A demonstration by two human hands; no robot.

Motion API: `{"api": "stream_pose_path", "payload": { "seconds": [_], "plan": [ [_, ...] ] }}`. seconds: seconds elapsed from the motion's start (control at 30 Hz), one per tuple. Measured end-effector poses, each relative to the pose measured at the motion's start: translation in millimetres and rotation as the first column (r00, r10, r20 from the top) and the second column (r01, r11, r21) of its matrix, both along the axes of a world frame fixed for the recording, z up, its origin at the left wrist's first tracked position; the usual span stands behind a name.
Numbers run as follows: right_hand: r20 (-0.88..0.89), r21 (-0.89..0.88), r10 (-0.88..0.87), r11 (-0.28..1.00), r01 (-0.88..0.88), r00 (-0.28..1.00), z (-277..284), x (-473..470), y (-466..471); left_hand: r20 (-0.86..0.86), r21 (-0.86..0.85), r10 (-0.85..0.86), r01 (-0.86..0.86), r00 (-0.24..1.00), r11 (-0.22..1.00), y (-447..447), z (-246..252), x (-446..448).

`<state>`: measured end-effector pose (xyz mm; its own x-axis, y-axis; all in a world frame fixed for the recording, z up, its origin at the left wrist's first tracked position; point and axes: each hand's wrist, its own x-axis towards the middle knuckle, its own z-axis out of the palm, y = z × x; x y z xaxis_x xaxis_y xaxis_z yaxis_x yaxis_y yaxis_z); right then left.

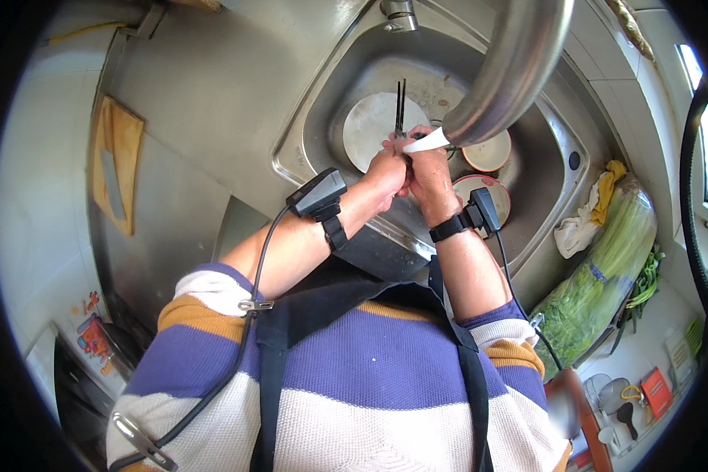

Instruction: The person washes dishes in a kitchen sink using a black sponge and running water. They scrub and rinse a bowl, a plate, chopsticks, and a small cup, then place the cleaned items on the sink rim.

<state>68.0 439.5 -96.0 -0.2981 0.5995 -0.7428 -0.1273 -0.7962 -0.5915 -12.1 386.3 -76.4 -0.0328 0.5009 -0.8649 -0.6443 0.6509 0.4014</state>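
Dark chopsticks [400, 105] stick out beyond my fingers, their tips pointing towards the back of the steel sink [330, 88]. My left hand [388, 172] and my right hand [432, 170] are pressed together around their near ends; the fingers partly hide one another. White running water [428, 142] falls from the thick metal spout [507, 82] onto both hands. Beneath the chopsticks a white round plate [361, 133] lies on the sink floor. To the right of my hands sit an orange-rimmed bowl [488, 153] and a red-rimmed bowl [494, 187], the latter partly covered by my right wrist device.
A knife [111, 183] lies on a wooden cutting board [131, 153] at the left. Bagged leafy celery [602, 265], a white cloth [575, 233] and a yellow cloth [609, 189] line the right counter. A second metal fitting [400, 15] stands behind the sink.
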Motion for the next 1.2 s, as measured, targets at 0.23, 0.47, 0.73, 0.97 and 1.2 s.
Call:
{"api": "stream_pose_path", "payload": {
  "seconds": [0.23, 0.47, 0.73, 0.97, 1.2],
  "plan": [
    [0.329, 0.185, -0.019, 0.982, -0.045, 0.944, -27.1, 53.9, 26.2, 0.052, -0.061, 0.095, -0.091, 0.994, 0.994, -11.1, 0.9, -29.9],
    [0.928, 0.342, 0.011, 0.377, -0.861, 0.373, -51.5, 77.9, 64.4, -0.117, 0.019, -0.021, 0.023, 0.993, 1.000, -25.1, 12.2, -41.9],
    [0.972, 0.214, 0.044, 0.221, -0.951, 0.229, -110.7, 67.7, 81.1, -0.226, 0.033, -0.081, 0.091, 0.971, 0.995, -29.6, 15.5, -41.5],
    [0.982, 0.187, -0.012, 0.166, -0.968, 0.188, -128.3, 66.5, 86.4, -0.198, 0.021, -0.094, 0.100, 0.976, 0.995, -29.4, 15.4, -43.6],
    [0.976, 0.185, 0.058, 0.283, -0.941, 0.209, -71.8, 48.3, 85.8, -0.195, -0.001, -0.138, 0.141, 0.971, 0.990, -27.7, 16.5, -43.1]
  ]
}}
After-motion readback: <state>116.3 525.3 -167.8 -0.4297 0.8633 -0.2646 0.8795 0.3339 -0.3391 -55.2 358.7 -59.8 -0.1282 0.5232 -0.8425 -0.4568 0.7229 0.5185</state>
